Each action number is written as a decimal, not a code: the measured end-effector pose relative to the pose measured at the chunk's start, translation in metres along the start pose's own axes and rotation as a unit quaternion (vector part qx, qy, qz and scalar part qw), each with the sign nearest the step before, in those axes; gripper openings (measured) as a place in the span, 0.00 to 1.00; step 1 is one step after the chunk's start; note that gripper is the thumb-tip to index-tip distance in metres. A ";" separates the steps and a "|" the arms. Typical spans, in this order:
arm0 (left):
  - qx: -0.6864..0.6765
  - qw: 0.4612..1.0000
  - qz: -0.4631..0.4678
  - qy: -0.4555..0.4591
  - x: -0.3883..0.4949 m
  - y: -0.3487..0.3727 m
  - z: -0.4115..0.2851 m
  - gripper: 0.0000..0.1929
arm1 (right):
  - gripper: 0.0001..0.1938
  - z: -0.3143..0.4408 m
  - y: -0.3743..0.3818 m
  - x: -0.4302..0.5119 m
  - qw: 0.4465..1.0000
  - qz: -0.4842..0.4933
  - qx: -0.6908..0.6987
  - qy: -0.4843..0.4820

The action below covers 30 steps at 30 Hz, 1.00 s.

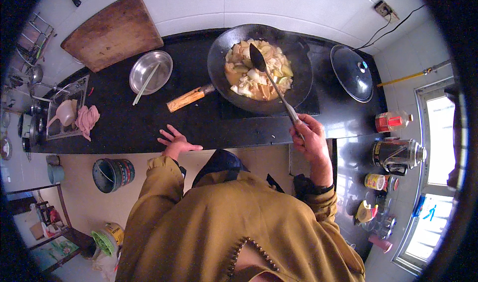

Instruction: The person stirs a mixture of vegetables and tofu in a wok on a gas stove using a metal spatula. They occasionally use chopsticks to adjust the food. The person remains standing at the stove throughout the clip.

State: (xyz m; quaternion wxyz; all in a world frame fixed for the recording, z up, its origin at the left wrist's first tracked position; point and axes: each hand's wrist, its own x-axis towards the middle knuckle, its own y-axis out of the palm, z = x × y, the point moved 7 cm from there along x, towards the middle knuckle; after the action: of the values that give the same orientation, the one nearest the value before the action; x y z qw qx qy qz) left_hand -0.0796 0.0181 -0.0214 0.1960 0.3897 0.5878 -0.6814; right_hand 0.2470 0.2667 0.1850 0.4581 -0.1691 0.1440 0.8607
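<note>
My right hand is closed around the handle of a long metal ladle. The ladle's dark bowl lies over the food, pale chunks and slices in light brown liquid, in a large black wok. The wok sits on the dark counter by the tiled wall, and its wooden handle points to the lower left. My left hand rests at the counter's front edge with fingers spread, holding nothing. Beyond it stands a steel bowl with pale green chopsticks across it.
A wooden cutting board leans on the wall at left. A sink holds a pink dipper, and a pink cloth hangs beside it. A dark wok lid, a bottle and a steel thermos stand at right. A bucket is on the floor.
</note>
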 end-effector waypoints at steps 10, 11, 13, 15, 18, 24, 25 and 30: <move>0.005 1.000 -0.006 0.008 0.004 -0.001 0.001 0.87 | 0.11 0.011 0.006 -0.018 0.999 0.032 -0.001 -0.007; 0.006 1.000 -0.004 0.008 0.002 -0.002 0.000 0.87 | 0.11 0.011 0.008 -0.017 1.000 0.031 -0.004 -0.005; 0.000 1.000 0.011 -0.004 0.001 -0.003 -0.001 0.87 | 0.12 0.010 0.011 -0.017 0.999 0.036 -0.022 -0.009; -0.006 1.000 0.015 -0.009 -0.001 -0.003 0.000 0.87 | 0.12 0.006 0.013 -0.017 0.999 0.043 -0.030 -0.003; -0.016 1.000 0.005 -0.008 -0.001 -0.002 0.000 0.87 | 0.12 -0.002 0.016 -0.018 0.998 0.055 -0.033 0.016; -0.008 1.000 0.004 -0.009 0.004 -0.001 0.002 0.87 | 0.11 -0.011 0.016 -0.013 0.998 0.047 -0.018 0.028; -0.006 1.000 0.005 -0.011 0.004 -0.001 0.002 0.87 | 0.11 -0.011 0.016 -0.012 0.998 0.044 -0.025 0.024; -0.007 1.000 0.009 -0.007 0.002 -0.002 0.000 0.87 | 0.11 -0.012 0.030 -0.009 0.997 0.068 0.018 0.033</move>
State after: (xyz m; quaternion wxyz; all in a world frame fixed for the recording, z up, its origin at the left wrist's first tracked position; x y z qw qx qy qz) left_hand -0.0824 0.0187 -0.0213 0.2089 0.3886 0.5878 -0.6781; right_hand 0.2286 0.2394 0.1805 0.3966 -0.1796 0.1856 0.8809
